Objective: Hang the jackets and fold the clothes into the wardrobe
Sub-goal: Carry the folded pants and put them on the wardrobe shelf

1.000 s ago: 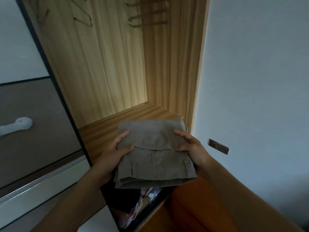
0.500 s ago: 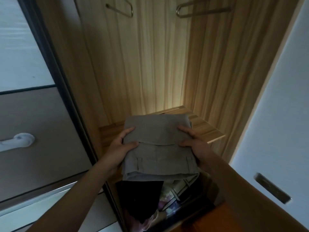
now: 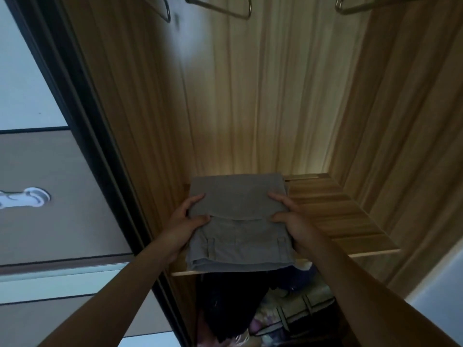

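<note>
A folded grey-brown pair of trousers [image 3: 238, 221] lies flat over the left part of the wooden wardrobe shelf [image 3: 350, 226], its near edge sticking out past the shelf's front edge. My left hand [image 3: 184, 227] grips the trousers' left side, thumb on top. My right hand [image 3: 293, 219] grips the right side the same way. Whether the trousers rest fully on the shelf I cannot tell.
Empty metal hangers [image 3: 225, 7] hang at the top of the wardrobe. Below the shelf lie dark clothes [image 3: 230, 304] and other bundled items [image 3: 295, 314]. A dark sliding door frame [image 3: 100, 146] borders the left; a door panel with a white handle [image 3: 25, 200] is further left.
Both hands have carried the folded trousers forward and deeper over the shelf. The view has moved closer to the wardrobe and turned to face into it.
</note>
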Tool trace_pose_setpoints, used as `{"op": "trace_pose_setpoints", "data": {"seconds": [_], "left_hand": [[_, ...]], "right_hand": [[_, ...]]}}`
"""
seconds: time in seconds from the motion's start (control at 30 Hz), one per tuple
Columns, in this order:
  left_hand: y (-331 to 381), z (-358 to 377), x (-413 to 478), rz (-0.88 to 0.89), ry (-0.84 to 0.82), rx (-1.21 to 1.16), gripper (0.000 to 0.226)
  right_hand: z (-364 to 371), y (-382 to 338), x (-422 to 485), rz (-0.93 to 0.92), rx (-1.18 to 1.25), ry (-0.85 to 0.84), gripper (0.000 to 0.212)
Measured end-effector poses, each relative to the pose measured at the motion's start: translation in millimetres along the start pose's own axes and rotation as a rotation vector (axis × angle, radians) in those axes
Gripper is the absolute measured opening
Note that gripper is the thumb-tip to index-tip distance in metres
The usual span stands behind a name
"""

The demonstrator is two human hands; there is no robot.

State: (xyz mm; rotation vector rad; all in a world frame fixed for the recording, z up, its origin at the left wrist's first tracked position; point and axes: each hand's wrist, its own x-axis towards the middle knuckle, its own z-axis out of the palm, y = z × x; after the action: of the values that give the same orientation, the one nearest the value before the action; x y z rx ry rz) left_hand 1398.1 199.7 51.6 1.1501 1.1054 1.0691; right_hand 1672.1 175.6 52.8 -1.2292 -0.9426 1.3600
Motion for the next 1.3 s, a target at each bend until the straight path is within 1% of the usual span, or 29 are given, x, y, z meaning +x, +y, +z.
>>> {"op": "trace_pose_setpoints", "data": {"seconds": [0.23, 0.43, 0.6, 0.77, 0.9, 0.97, 1.03, 1.13, 1.17, 1.23, 1.3], "left_hand": [[-13.7, 6.7, 13.4, -0.033, 0.121, 0.006, 0.055], [-36.4, 0.5, 39.7, -0.067, 0.185, 0.010, 0.058], [-63.0, -10.9, 78.2, -0.095, 0.255, 0.075, 0.060], [-92.5, -25.6, 123.8, -0.140, 0.327, 0.168, 0.060], [-118.2, -37.7, 157.4, -0.112, 0.447, 0.382, 0.056], [-128.5, -44.8, 167.4, -0.116, 0.501, 0.525, 0.051], [-139.7, -52.5, 171.0, -0.144, 0.506, 0.718, 0.050], [-161.8, -59.1, 166.0, -0.335, 0.410, 1.091, 0.058], [-166.9, -58.3, 164.9, -0.396, 0.385, 1.175, 0.059], [-172.6, -53.3, 167.7, -0.421, 0.375, 1.272, 0.058], [-171.4, -48.0, 174.1, -0.374, 0.359, 1.311, 0.062]], "right_hand": [[-10.5, 16.1, 52.6, 0.044, -0.062, -0.110, 0.061], [-7.2, 32.7, 98.9, 0.074, -0.241, -0.178, 0.063], [-0.1, 46.4, 133.3, 0.196, -0.276, -0.208, 0.066], [14.1, 63.7, 177.7, 0.269, -0.325, -0.198, 0.069], [27.7, 88.9, 211.5, 0.261, -0.304, -0.219, 0.073], [35.6, 107.0, 229.4, 0.264, -0.296, -0.228, 0.076], [42.3, 127.4, 243.6, 0.276, -0.336, -0.250, 0.078], [44.8, 155.8, 252.2, 0.280, -0.537, -0.328, 0.078], [43.8, 163.0, 253.7, 0.270, -0.614, -0.357, 0.075], [42.0, 172.5, 257.5, 0.223, -0.746, -0.378, 0.070], [41.5, 175.8, 267.6, 0.098, -0.977, -0.332, 0.066]]}}
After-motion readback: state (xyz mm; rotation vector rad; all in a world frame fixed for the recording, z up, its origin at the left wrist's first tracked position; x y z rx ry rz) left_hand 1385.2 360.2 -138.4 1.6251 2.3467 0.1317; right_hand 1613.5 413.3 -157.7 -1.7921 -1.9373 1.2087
